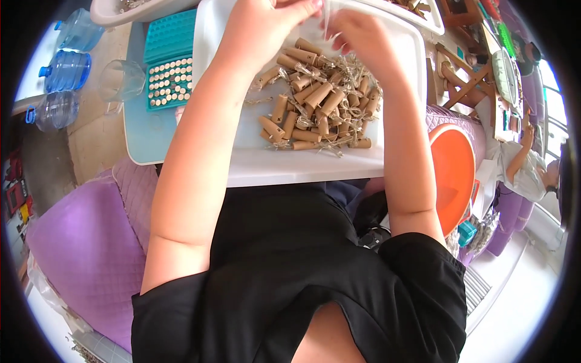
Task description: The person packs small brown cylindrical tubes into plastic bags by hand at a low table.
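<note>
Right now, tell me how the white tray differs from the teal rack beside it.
The white tray is larger and smooth, holding a loose, jumbled pile of tan cork-like cylinders tangled with thin wire; the teal rack is smaller and gridded, with round tan ends standing in neat rows in its lower part. Both hands, left hand and right hand, work over the tray, not the rack. Both rest on the same table.

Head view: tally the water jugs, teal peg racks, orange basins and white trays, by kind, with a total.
Blue water jugs: 3
Teal peg racks: 2
Orange basin: 1
White tray holding the heap of brown pegs: 1
Total: 7
</note>
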A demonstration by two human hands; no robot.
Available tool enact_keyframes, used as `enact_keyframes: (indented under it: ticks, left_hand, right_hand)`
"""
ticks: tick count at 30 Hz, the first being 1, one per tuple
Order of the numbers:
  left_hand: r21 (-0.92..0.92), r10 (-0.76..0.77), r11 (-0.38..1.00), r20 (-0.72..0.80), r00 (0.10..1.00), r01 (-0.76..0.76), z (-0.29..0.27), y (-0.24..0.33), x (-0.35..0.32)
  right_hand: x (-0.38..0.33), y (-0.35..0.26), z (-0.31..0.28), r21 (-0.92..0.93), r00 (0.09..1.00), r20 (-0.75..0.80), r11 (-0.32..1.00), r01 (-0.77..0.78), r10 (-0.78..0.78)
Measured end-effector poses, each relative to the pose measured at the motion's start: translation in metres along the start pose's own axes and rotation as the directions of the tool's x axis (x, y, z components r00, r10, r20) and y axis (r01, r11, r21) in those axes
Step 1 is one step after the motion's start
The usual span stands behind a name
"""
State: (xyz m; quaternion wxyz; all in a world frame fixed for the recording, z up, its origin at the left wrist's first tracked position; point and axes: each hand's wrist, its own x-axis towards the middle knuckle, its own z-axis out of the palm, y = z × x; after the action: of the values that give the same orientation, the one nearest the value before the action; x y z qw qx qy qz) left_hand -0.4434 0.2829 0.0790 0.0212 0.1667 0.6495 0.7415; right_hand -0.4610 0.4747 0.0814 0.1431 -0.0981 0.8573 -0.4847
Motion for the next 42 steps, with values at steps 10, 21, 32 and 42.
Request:
enact_keyframes:
  ticks: [10,21,32,42]
  left_hand:
    - [0.068,-0.186,0.976,-0.219,0.958,0.205,-0.008,0.006,-0.001]
    - [-0.233,-0.399,0.901,-0.122,0.909,0.364,-0.016,-0.004,-0.006]
    - [0.083,-0.057,0.995,-0.007,0.998,0.057,-0.007,-0.015,-0.005]
    - [0.294,-0.147,0.950,0.131,0.980,0.103,0.012,-0.010,-0.010]
  right_hand:
    - [-0.004,-0.004,0.030,-0.556,0.981,0.179,0.816,0.158,-0.067]
    - [-0.019,-0.015,-0.021,-0.286,0.976,-0.135,0.950,0.126,-0.170]
    - [-0.011,-0.002,-0.012,0.172,0.995,-0.055,0.981,0.092,-0.083]
    - [-0.008,0.004,-0.013,0.310,0.998,0.029,0.949,-0.057,0.051]
